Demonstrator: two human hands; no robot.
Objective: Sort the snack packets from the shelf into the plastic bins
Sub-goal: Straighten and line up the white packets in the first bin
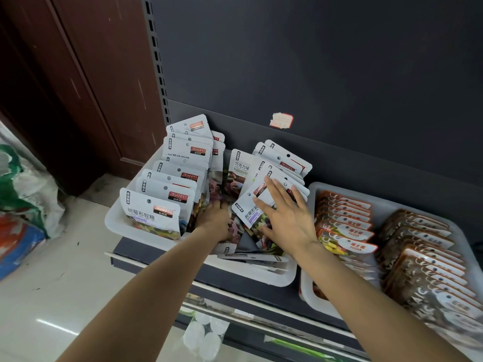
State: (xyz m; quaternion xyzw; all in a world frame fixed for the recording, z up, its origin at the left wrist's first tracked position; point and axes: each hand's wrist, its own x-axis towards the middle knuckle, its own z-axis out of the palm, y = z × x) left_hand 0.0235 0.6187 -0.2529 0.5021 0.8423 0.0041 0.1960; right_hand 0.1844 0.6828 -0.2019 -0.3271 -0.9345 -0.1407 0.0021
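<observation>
White snack packets [162, 205] stand in rows in the left plastic bin [115, 223] on the shelf [130, 250]. The right hand [285, 218] lies flat, fingers spread, on a leaning packet [252, 207] in that bin. The left hand [215, 220] reaches between the rows, its grip hidden; beside it, a second bin [313, 189] holds orange packets [345, 223].

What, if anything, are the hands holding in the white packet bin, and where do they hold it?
The right hand holds nothing; it lies flat on the leaning white packets. The left hand is buried among packets, so its hold cannot be told.

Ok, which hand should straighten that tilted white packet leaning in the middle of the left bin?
Probably the right hand: its spread fingers already lie flat on the tilted white packet. The left hand is buried lower between packets in the left bin.
</observation>
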